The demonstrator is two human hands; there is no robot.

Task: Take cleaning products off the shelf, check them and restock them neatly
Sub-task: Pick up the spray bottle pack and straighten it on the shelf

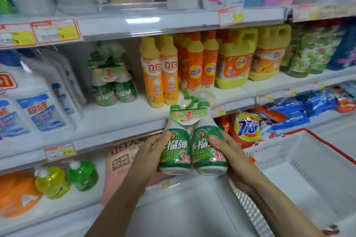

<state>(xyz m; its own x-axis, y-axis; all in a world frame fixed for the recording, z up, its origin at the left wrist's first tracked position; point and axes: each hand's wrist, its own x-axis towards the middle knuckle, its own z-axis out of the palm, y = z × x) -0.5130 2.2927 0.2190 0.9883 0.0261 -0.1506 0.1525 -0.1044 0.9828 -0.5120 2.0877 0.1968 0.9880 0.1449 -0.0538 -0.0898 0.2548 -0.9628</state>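
- Two green-and-white plastic spray bottles, shrink-wrapped as a twin pack [192, 146], are off the shelf and held in the air in front of the white middle shelf [115, 119], label side towards me.
- My left hand [152, 152] grips the left bottle, fingers curled round its side. My right hand [229, 152] grips the right bottle, thumb pressed on the front label.
- I judge this to be the checking step: the pack is out and faces the camera, but it is not yet restocked.
- A matching green twin pack [113, 82] stands at the back of the middle shelf, with bare shelf in front of it. That gap looks like the place for the held pack.
- The held labels read "手榴弹", with a large red "3" on each bottle and on the card collar.
- The tall yellow-and-orange bottles [161, 75] read "立白"; the white jugs with blue labels [44, 109] read "超威".
- The orange bag [248, 127] on the lower shelf reads "Tide".
- A white plastic basket with a red rim [300, 159] sits to my right; I cannot tell what it holds.
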